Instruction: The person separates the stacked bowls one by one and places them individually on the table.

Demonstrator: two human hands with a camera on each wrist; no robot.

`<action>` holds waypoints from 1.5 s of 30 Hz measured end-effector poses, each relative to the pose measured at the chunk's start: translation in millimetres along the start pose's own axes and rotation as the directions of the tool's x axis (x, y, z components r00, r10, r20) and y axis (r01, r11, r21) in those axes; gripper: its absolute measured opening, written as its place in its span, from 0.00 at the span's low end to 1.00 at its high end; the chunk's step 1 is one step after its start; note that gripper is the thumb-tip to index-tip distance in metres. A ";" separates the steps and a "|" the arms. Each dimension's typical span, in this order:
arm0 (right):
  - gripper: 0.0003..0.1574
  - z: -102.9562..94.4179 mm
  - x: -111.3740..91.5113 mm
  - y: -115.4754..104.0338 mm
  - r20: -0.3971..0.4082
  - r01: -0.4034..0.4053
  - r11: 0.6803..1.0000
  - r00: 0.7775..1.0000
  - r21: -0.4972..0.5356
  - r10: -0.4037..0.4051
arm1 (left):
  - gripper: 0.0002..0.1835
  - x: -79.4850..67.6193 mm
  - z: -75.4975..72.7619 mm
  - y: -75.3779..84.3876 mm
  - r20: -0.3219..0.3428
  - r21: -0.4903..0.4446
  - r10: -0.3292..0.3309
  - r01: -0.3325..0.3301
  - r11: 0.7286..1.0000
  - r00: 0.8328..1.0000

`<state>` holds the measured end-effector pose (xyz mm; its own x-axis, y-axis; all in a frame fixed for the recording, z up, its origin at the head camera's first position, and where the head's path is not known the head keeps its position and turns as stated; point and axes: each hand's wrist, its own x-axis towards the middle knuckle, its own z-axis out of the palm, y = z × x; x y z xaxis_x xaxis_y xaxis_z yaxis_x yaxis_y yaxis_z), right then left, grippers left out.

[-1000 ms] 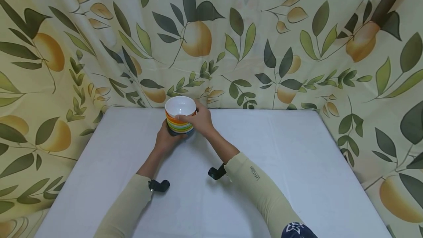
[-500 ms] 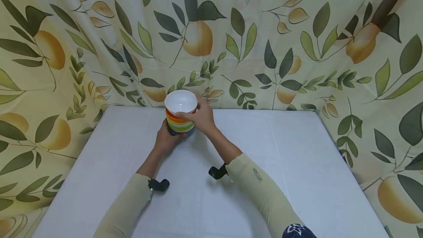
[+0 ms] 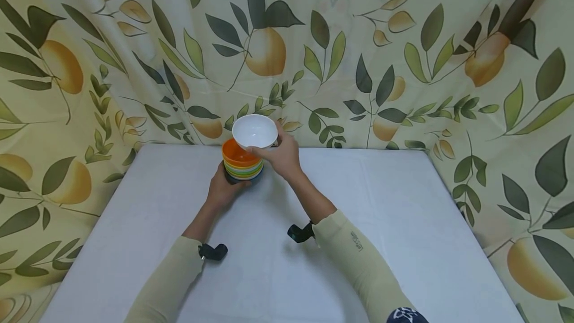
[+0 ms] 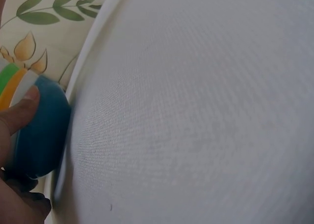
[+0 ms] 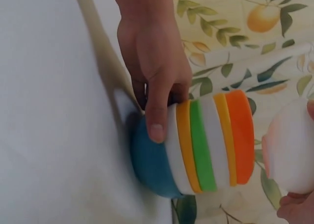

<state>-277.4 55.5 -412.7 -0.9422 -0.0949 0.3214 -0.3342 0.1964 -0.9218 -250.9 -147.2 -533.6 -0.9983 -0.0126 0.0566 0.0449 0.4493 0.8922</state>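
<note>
A stack of nested bowls (image 3: pixel 243 166) stands near the far edge of the table, with an orange bowl (image 5: pixel 240 138) on top and a blue bowl (image 5: pixel 153 160) at the bottom. White, yellow and green rims show between them. My left hand (image 3: pixel 221 187) grips the blue bowl low down, its thumb (image 4: pixel 30 98) against the outside. Above and slightly right of the stack, my right hand (image 3: pixel 284 152) holds a white bowl (image 3: pixel 254 131) by its side, thumb at the near rim. A gap separates that bowl from the orange one in the right wrist view.
A white cloth covers the table (image 3: pixel 358 203). Behind its far edge hangs a curtain (image 3: pixel 314 64) printed with leaves and fruit. Black wrist cameras (image 3: pixel 213 252) are strapped at both sleeve cuffs.
My right hand has lifted the white bowl off the top of the stack and shifted it right, uncovering the orange bowl. The left hand keeps its grip on the stack.
</note>
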 end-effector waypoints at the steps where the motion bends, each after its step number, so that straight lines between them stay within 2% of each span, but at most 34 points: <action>1: 0.58 -1.7 0.1 0.3 -0.005 0.007 1.000 1.000 0.006 -0.007 | 0.58 0.0 0.1 0.0 0.000 0.001 0.001 -0.001 1.000 1.000; 5: 0.57 -7.9 -0.4 2.8 -0.026 0.026 0.999 0.999 0.033 -0.025 | 0.58 0.3 0.2 0.1 0.005 0.012 0.000 0.000 1.000 1.000; 10: 0.57 -13.2 -2.7 7.7 -0.054 -0.005 1.000 0.999 0.027 0.006 | 0.58 -0.4 -0.5 0.3 0.008 0.004 -0.007 0.007 1.000 1.000; 20: 0.50 -22.9 -4.2 24.6 -0.117 0.001 1.000 0.993 0.010 0.000 | 0.59 -1.0 -0.8 -1.2 0.015 -0.004 -0.022 0.023 1.000 1.000; 29: 0.54 -27.4 -11.6 46.9 -0.155 -0.076 0.997 0.985 -0.032 0.070 | 0.59 0.1 0.7 -1.8 -0.001 -0.026 -0.013 0.013 1.000 1.000; 39: 0.57 -33.9 -19.2 72.7 -0.201 -0.154 0.986 0.970 -0.070 0.138 | 0.59 0.7 1.0 -1.6 -0.001 -0.018 -0.033 0.033 0.999 0.999; 45: 0.52 -36.0 -27.0 87.9 -0.182 -0.168 0.979 0.972 -0.112 0.146 | 0.59 0.8 0.4 0.5 0.004 -0.021 -0.032 0.032 0.999 0.999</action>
<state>-282.2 110.5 -494.6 -0.9693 0.1144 0.2179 -0.1721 0.3176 -0.9325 -251.7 -146.6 -533.3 -0.9994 -0.0232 0.0258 0.0133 0.4300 0.9027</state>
